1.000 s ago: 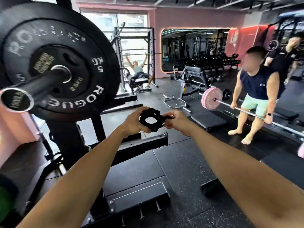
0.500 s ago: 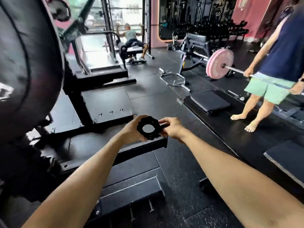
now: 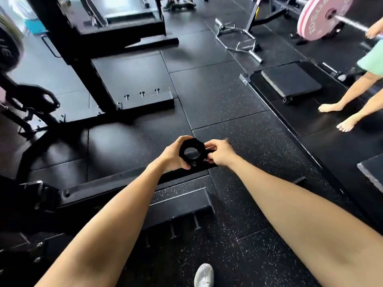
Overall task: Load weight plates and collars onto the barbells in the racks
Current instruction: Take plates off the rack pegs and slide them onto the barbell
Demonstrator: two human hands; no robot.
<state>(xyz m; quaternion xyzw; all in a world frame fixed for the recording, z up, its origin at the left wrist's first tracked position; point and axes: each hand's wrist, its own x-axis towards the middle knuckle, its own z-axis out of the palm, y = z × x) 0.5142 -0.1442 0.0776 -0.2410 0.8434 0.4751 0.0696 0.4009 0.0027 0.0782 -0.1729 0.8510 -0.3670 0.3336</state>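
We hold a black collar [image 3: 193, 153] out in front of us with both arms stretched forward, above the dark speckled rubber floor [image 3: 238, 125]. Our left hand [image 3: 173, 155] grips the ring's left side, its fingers curled over the top and the thumb under the bottom edge. Our right hand [image 3: 220, 154] pinches the collar's right side, where its lever sits, with the fingers bent tight around that part. The hole of the ring faces us, and the floor shows through it.

Below the hands runs the black base rail of a rack [image 3: 116, 188], and another rack base [image 3: 132, 83] stands further off to the left. A black weight plate [image 3: 9, 52] shows at the left edge, blurred. At the upper right a pink plate [image 3: 323, 17] sits on a barbell that another person [image 3: 352, 94], barefoot, holds. Our white shoe [image 3: 204, 275] shows at the bottom edge.
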